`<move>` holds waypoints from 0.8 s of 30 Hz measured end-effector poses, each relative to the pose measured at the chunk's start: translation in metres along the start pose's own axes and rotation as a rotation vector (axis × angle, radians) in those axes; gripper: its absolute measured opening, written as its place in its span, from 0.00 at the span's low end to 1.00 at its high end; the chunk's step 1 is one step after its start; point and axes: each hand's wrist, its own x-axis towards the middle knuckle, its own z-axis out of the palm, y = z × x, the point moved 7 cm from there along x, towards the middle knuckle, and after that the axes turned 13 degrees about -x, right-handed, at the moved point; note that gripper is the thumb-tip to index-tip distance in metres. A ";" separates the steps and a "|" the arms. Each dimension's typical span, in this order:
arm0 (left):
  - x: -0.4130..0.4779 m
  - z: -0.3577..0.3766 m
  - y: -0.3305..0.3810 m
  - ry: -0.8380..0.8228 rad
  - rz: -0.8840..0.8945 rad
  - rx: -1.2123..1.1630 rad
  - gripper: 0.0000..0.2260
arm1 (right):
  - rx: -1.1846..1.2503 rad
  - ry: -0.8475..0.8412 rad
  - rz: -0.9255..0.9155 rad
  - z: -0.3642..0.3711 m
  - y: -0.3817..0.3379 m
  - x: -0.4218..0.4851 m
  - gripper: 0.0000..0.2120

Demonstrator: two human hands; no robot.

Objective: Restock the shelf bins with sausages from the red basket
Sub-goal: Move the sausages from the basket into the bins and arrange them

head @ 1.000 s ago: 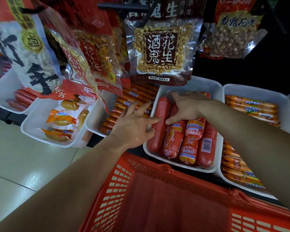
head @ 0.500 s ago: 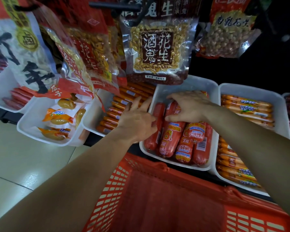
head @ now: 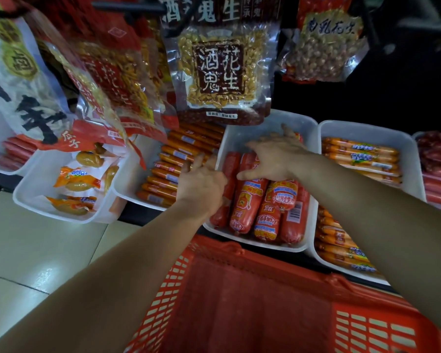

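Red sausages [head: 247, 202] under flat, spread right grip [head: 278, 156]; left grip [head: 201, 182] relaxed.

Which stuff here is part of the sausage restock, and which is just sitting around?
Job: red basket, white bin, red sausages, left hand, right hand resting on them.
Lying about: peanut bags, yellow snack packs, floor.

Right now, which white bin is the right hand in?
The bin of fat red sausages, just behind the red basket; the right hand rests on them. Bins either side hold thin orange sausages.
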 end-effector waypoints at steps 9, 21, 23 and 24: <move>-0.023 -0.002 -0.008 0.250 0.101 -0.441 0.22 | 0.382 0.050 0.322 0.026 0.028 -0.043 0.38; -0.017 -0.014 0.030 0.090 0.334 -0.237 0.32 | 0.530 0.224 0.261 0.034 0.010 -0.081 0.33; -0.016 -0.019 0.033 0.141 0.348 -0.195 0.31 | 0.570 0.250 0.274 0.033 0.008 -0.081 0.33; -0.015 -0.020 0.036 0.136 0.346 -0.182 0.31 | 0.593 0.264 0.279 0.032 0.006 -0.082 0.33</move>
